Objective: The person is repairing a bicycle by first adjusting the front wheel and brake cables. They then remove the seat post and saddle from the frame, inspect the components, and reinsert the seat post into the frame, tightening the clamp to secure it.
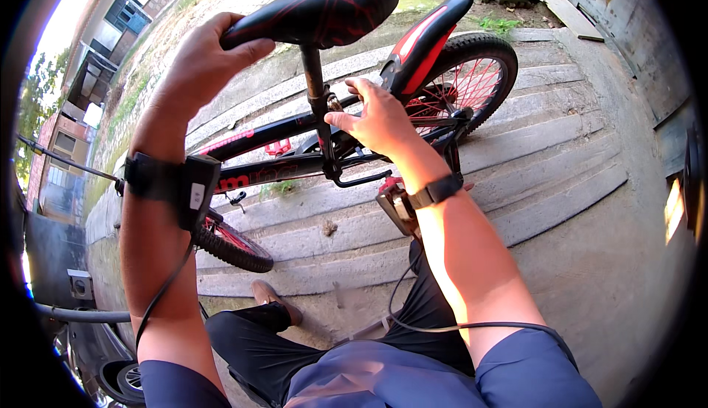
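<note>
My left hand (pixel 210 54) is curled around the nose of a black bicycle saddle (pixel 324 6) with red line patterns, fingers wrapped over its front tip, thumb underneath; the saddle runs away from that hand toward the upper right. My right hand (pixel 376 117) is lower and to the right of the left, fingers bent and drawn together at the seat clamp (pixel 330 102), where the black seat post (pixel 313 69) drops from under the saddle into the frame; the fingertips touch the clamp, though I cannot tell whether they pinch a lever or a bolt there. Each of my wrists carries a black strap: the left strap (pixel 166 179) holds a small black box with a cable trailing down my forearm; the right strap (pixel 436 189) sits just behind the hand, with another thin cable looping below it. Under both hands lies the black bicycle frame (pixel 273 131) with red lettering, stretching from lower left to right; beyond my right hand is the rear wheel (pixel 472 76), black tyre and red spokes, with a red and black mudguard (pixel 424 36) above it; below my left wrist part of the front tyre (pixel 232 246) shows. A red pedal (pixel 394 201) hangs just under my right wrist. The bicycle stands on concrete steps (pixel 560 165); nearest me are my dark trousers (pixel 324 342) and a brown shoe (pixel 273 297).
</note>
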